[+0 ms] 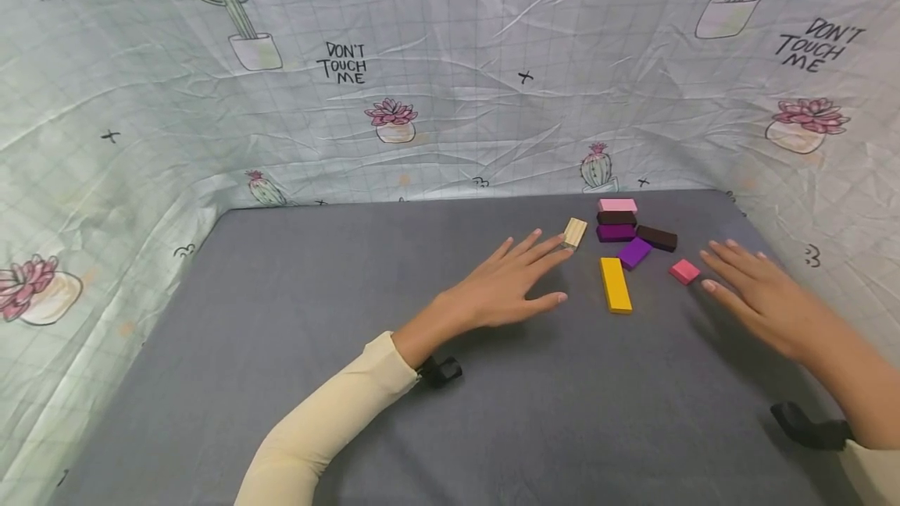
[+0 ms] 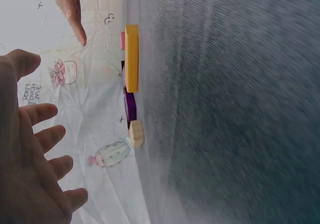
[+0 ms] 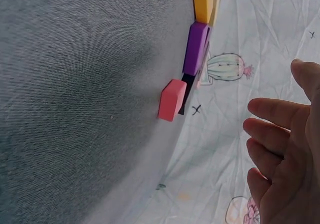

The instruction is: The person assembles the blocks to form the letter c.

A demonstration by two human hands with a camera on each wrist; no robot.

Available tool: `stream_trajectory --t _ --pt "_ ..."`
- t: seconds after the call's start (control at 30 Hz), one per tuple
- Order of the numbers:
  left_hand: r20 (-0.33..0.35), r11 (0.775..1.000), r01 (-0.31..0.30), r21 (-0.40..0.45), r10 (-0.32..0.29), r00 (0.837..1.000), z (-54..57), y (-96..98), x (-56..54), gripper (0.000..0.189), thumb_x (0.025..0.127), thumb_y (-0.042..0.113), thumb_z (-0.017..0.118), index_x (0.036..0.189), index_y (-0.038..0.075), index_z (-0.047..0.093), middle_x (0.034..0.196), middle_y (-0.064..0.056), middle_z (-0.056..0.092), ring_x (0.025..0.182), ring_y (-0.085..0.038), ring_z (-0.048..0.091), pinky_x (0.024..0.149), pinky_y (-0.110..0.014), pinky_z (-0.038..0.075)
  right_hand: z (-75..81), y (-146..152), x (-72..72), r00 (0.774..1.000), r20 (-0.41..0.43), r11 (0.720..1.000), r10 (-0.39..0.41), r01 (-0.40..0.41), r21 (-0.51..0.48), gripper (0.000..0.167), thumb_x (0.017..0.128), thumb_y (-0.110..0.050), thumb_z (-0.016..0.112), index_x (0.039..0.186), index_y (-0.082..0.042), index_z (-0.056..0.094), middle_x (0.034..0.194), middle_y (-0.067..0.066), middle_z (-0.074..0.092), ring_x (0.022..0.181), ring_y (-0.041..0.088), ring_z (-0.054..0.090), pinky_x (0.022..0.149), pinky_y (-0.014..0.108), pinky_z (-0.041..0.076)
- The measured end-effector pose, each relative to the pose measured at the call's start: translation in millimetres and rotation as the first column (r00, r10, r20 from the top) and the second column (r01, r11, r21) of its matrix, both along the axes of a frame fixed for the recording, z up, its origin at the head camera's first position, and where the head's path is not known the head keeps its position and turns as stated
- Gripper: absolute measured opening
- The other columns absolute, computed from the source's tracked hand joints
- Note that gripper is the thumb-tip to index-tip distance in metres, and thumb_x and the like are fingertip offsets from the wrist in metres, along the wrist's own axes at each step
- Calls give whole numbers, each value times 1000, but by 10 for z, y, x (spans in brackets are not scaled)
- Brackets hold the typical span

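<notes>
Several coloured blocks lie on the grey table at the back right. My left hand (image 1: 502,283) hovers left of them with spread fingers, its fingertips nearest the pale wooden block (image 1: 575,233). My right hand (image 1: 769,299) is held above the table at the right, close to the small coral-red block (image 1: 684,272). Between the hands are a long yellow block (image 1: 616,286), a violet block (image 1: 635,253) and a dark brown block (image 1: 657,238). Behind these, a dark purple block (image 1: 616,233), another dark brown block (image 1: 616,218) and a pink block (image 1: 618,205) sit in a row. Neither hand holds anything.
The grey table (image 1: 281,350) stretches left and toward the front. A patterned cloth (image 1: 450,61) with printed cacti hangs behind it and along both sides. Black straps with camera mounts (image 1: 441,372) sit at the wrists.
</notes>
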State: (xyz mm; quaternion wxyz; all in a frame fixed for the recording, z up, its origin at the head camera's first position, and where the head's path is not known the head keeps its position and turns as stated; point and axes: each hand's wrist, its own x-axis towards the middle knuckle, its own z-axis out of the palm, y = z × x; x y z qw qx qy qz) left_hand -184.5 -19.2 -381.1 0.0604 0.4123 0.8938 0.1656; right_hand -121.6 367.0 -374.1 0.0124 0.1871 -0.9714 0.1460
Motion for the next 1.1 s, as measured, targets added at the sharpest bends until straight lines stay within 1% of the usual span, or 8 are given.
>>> stream_trajectory --t 0.1,0.2,0.33,0.47,0.57,0.73,0.87,1.1 --pt "12 1000 6 -6 -6 1000 3 85 -20 70 104 63 37 164 35 16 171 11 10 156 -12 -4 125 -49 4 30 -40 -53 997 67 999 -34 33 14 59 109 -33 48 154 4 38 161 29 28 155 42 6 124 51 -2" --pt "29 1000 17 -11 -17 999 -5 182 -40 70 104 63 37 164 33 17 170 10 13 157 -13 1 125 -47 7 48 -75 -110 989 133 998 -60 56 34 62 109 -39 46 156 1 36 163 27 24 154 45 7 120 63 6" --pt "71 999 38 12 -39 997 -18 322 -67 69 105 59 40 164 29 22 169 9 19 156 -12 10 126 -41 11 60 -97 -181 991 126 997 -52 45 57 61 109 -38 46 154 3 38 162 28 26 152 47 14 112 72 19" --pt "136 999 28 33 -33 990 -24 443 -84 68 105 57 42 163 28 24 168 9 21 155 -9 16 125 -33 13 81 -122 -249 995 95 995 -42 33 91 59 108 -36 49 151 4 43 158 30 32 147 50 25 106 74 28" --pt "176 999 16 39 -22 984 -32 516 -98 68 105 56 43 164 27 23 168 8 20 154 -9 18 124 -31 17 91 -148 -294 996 86 992 -31 20 122 58 107 -36 50 148 5 47 151 33 40 138 54 37 104 73 32" --pt "226 998 16 59 -29 974 -53 611 -134 69 105 53 46 163 23 25 168 9 22 153 -4 14 122 -27 19 95 -190 -353 997 75 989 -15 4 147 54 106 -35 53 142 6 54 140 36 52 126 56 50 102 71 37" --pt "228 998 21 54 -33 973 -80 678 -179 68 105 52 48 162 20 29 167 9 25 153 -2 12 122 -25 18 98 -217 -418 997 81 986 -1 -13 166 53 106 -34 54 139 7 56 137 35 55 123 55 54 100 70 40" --pt "190 998 51 -26 -45 981 -133 802 -265 72 102 55 52 162 21 30 167 7 26 152 -3 20 120 -23 22 72 -218 -459 999 41 977 32 -40 208 47 103 -27 60 133 9 61 132 35 58 121 53 56 99 67 43"
